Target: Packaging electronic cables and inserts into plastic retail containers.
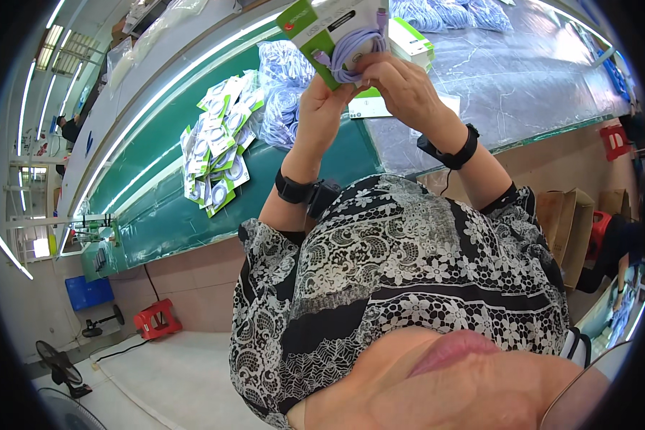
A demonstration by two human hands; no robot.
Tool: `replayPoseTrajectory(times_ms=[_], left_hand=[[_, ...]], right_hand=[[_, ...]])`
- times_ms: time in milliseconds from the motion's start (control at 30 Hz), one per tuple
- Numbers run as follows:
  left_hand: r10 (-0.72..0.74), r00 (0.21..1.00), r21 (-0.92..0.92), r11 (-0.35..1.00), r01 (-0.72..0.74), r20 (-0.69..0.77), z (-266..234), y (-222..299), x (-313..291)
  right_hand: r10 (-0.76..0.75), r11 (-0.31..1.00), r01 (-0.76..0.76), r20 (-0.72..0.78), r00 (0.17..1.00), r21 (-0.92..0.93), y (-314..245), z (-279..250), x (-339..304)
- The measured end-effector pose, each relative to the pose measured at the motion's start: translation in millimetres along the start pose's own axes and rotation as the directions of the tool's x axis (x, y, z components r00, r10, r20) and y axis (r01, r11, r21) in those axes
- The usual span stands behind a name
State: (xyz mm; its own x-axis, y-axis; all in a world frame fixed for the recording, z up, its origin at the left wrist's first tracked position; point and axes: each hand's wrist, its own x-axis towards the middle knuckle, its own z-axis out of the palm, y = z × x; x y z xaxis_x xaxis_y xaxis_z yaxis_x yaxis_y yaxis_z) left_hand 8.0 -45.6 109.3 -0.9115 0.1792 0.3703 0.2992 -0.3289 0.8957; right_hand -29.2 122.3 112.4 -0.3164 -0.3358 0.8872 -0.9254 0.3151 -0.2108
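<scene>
Left fingers (337, 95) and right fingers (380, 71) hold one printed card (302, 30) with lilac cable (344, 54); similar packs (221, 140) lie at their left.

Both hands (405, 87) hold a green-and-white card (325, 27) with a coiled cable (340, 54) (a lilac one).

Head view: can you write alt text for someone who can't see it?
A person's hands hold a card bearing a coiled lilac cable. To the left, carded cables and bagged cables lie on a green bench.
</scene>
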Motion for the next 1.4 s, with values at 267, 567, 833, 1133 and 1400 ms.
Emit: replayPoseTrajectory(times_ms=[267,567,833,1133,1400], left_hand=[[-0.07,0.997,0.022,0.997,0.07,-0.026,-3,-6,6],[0.042,0.975,-0.027,0.998,-0.049,-0.218,7,-4,4],[0.168,0.964,0.131,0.981,-0.143,-0.206,6,-4,3],[0.545,0.764,0.703,0.388,-0.595,0.346,16,25,6],[0.576,0.695,0.643,0.345,-0.683,0.43,20,30,13]], right_hand=[[0.18,0.98,-0.191,0.155,0.971,0.058,11,7,-9],[0.104,0.962,-0.091,-0.038,0.994,0.257,5,10,-4],[0.19,0.908,-0.151,-0.062,0.98,0.392,3,8,-8],[0.638,0.545,-0.481,0.032,0.769,0.687,-5,12,-32],[0.622,0.57,-0.474,0.024,0.783,0.671,-5,1,-33]])
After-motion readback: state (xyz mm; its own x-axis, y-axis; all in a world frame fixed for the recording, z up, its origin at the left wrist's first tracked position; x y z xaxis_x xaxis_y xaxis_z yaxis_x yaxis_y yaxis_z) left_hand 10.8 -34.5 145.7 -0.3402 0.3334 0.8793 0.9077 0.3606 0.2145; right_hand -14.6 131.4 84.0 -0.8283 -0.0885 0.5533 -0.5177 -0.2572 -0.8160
